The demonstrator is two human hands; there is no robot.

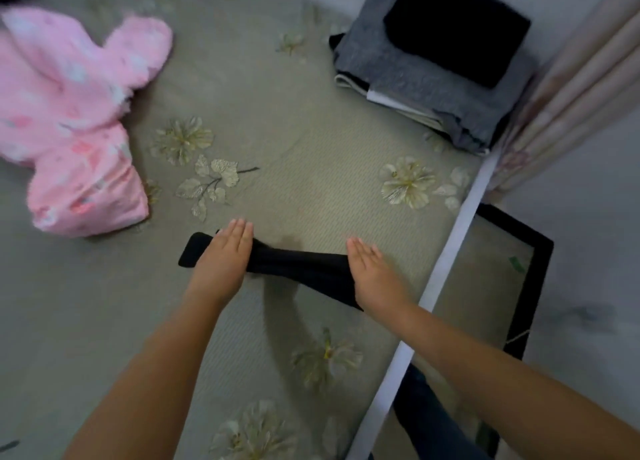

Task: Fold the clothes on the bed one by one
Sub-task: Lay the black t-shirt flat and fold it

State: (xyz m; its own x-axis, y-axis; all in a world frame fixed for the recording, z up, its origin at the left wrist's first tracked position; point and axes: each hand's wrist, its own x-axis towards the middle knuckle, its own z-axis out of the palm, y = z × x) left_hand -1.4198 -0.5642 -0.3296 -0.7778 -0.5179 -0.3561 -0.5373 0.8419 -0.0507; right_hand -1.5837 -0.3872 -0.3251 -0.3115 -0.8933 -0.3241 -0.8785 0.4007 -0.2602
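Observation:
A narrow black garment (298,264) lies flat across the grey-green flowered bedspread (284,155), running from left to lower right. My left hand (225,255) rests flat on its left part, fingers together and pointing away from me. My right hand (375,272) lies flat on its right part in the same way. Neither hand grips the cloth; both press down on it. A crumpled pink fluffy garment (72,120) lies unfolded at the left of the bed.
A stack of folded clothes (433,65), grey with a black piece on top, sits at the bed's far right corner. The white bed edge (446,269) runs diagonally on the right. Beyond it lie a black-framed mat (533,279) on the floor and a pale curtain (581,89).

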